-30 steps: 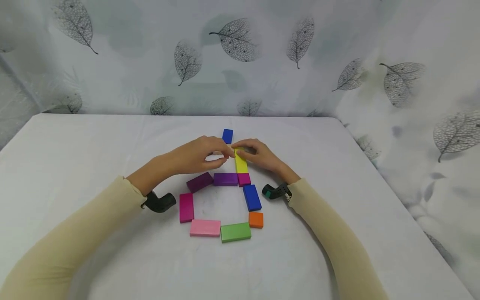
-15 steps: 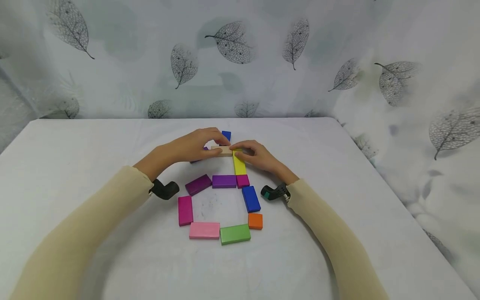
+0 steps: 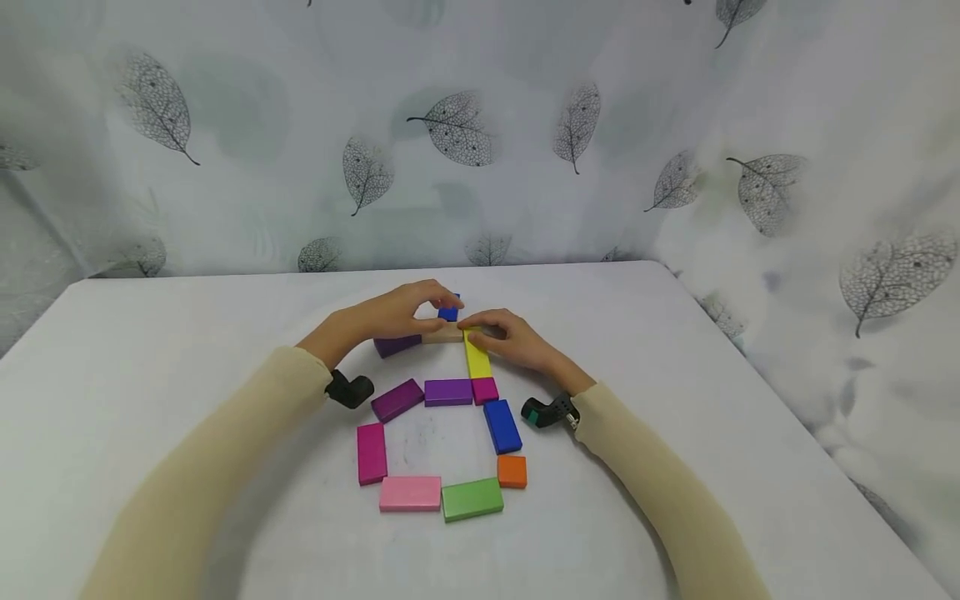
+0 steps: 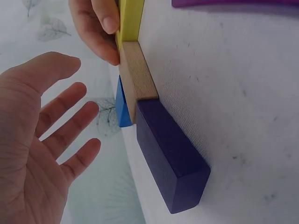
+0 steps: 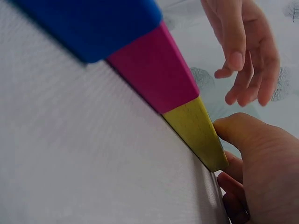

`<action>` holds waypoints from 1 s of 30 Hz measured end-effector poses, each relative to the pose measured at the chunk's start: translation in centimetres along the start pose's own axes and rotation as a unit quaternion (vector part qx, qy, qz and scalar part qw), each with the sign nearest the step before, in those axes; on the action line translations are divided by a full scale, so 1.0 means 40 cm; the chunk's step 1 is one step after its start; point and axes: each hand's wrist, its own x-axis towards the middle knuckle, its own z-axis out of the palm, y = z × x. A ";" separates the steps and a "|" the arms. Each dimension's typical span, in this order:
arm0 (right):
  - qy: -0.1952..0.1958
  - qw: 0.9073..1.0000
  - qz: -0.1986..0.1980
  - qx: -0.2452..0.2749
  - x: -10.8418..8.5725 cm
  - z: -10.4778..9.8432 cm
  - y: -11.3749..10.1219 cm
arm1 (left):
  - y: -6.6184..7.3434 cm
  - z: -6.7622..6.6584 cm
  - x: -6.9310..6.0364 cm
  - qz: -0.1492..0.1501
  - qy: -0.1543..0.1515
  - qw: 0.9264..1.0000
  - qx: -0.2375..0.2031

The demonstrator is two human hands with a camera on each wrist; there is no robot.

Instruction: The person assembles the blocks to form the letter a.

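Note:
My left hand [image 3: 397, 315] hovers over the far row of blocks, its fingers loosely bent and apart with nothing between them. Below it, a dark purple block [image 4: 170, 149] meets the end of a plain wooden block [image 4: 138, 70]. Beyond the wooden block sits a blue block [image 3: 447, 314], partly covered by my left fingers in the head view. A yellow block [image 3: 477, 358] runs toward me from the wooden block's right end. My right hand [image 3: 517, 340] rests against the outer side of the yellow block, its thumb and index fingertip near the corner by the wooden one.
Nearer me, a ring of blocks lies flat on the white table [image 3: 600, 517]: magenta [image 3: 484, 391], purple [image 3: 447, 392], plum [image 3: 397, 401], dark pink [image 3: 371, 454], light pink [image 3: 410, 493], green [image 3: 472, 499], orange [image 3: 512, 472] and blue [image 3: 502, 427]. Leaf-patterned cloth [image 3: 465, 217] hangs behind.
My left hand has moved to the far row and lifted off the wooden block, which now sits between the dark purple and yellow blocks. The right hand stays by the yellow block. The head view tilts up.

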 end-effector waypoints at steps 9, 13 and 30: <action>-0.002 1.000 -0.012 -0.001 -0.007 0.010 0.009 | -0.036 0.016 0.036 -0.036 -0.012 0.999 0.008; 0.002 1.000 -0.020 0.001 -0.005 0.006 0.005 | -0.042 0.012 0.051 -0.054 -0.017 0.998 0.013; 0.001 1.000 -0.016 -0.003 -0.002 -0.001 0.000 | -0.082 0.001 0.088 -0.105 -0.052 0.991 0.061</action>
